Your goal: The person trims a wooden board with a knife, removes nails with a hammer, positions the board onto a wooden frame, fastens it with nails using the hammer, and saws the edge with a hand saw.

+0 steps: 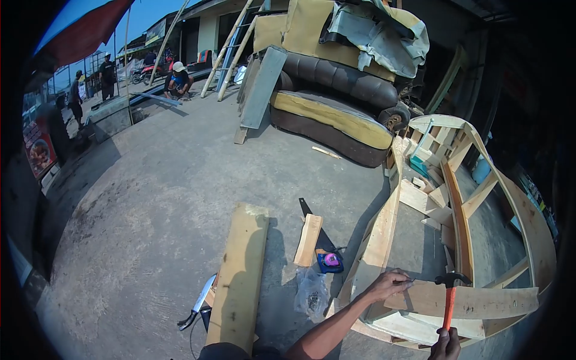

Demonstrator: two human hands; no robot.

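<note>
My right hand (445, 345) grips the orange handle of a hammer (449, 306), whose black head is over a curved wooden board (492, 303). At the board's left end, my left hand (393, 284) has its fingers pinched together around a small dark item, too small to make out for certain. The board lies across the near end of a large curved wooden frame (393, 225). To the left on the ground are a clear plastic bag (312, 294), a purple and blue tape measure (330, 260), and a black-bladed saw (324, 240) partly under a wood piece (308, 241).
A long foam-coloured slab (243, 270) lies on the concrete, with a knife (198, 305) at its left. Behind stand a worn sofa (330, 120), leaning boards (264, 87) and a ladder (237, 54). A person (179, 81) crouches far back; others stand at the left.
</note>
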